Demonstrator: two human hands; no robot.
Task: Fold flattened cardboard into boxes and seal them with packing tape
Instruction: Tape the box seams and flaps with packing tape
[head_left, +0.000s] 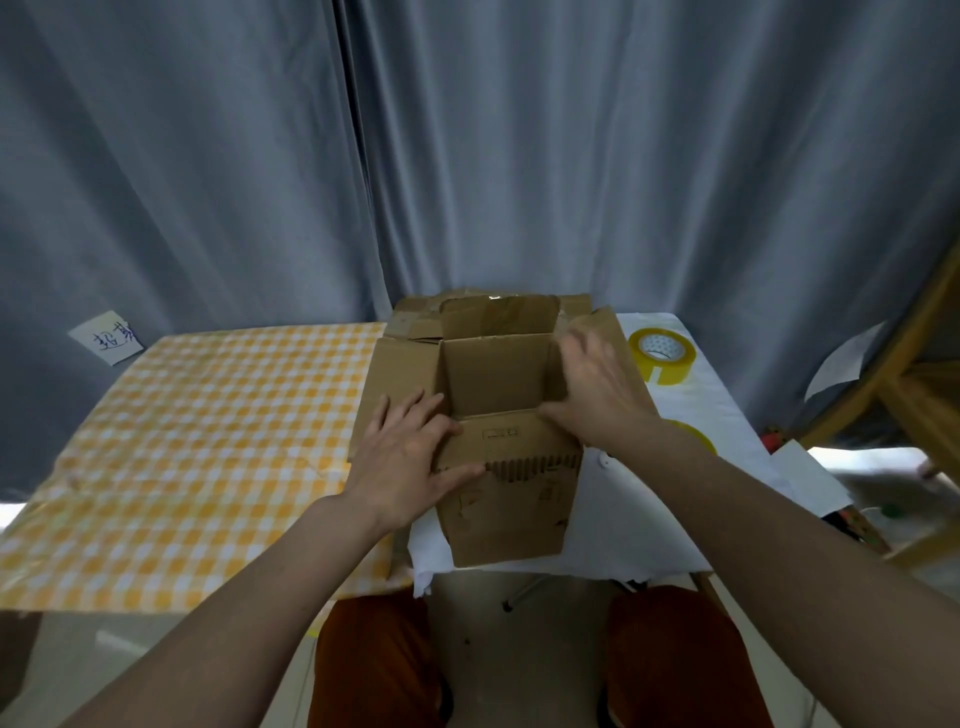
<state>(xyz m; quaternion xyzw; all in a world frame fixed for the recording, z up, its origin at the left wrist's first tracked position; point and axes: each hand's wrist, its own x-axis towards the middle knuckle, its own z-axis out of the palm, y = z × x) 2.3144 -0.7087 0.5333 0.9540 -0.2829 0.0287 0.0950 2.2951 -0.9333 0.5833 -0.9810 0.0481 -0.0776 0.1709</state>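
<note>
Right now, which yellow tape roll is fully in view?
The far yellow tape roll by the curtain; the nearer yellow roll is mostly hidden behind the right forearm.

My desk (649, 535) carries a checked cloth (208, 441) at nine o'clock, the open box (511, 499) centred, tape rolls (661, 358) at two.

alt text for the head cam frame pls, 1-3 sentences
Seen from above, a person's left hand and right hand rest flat-fingered on the side flaps of an open cardboard box standing on a table. A roll of yellow packing tape lies to its right on a white cloth, a yellow checked tablecloth to its left.
</note>
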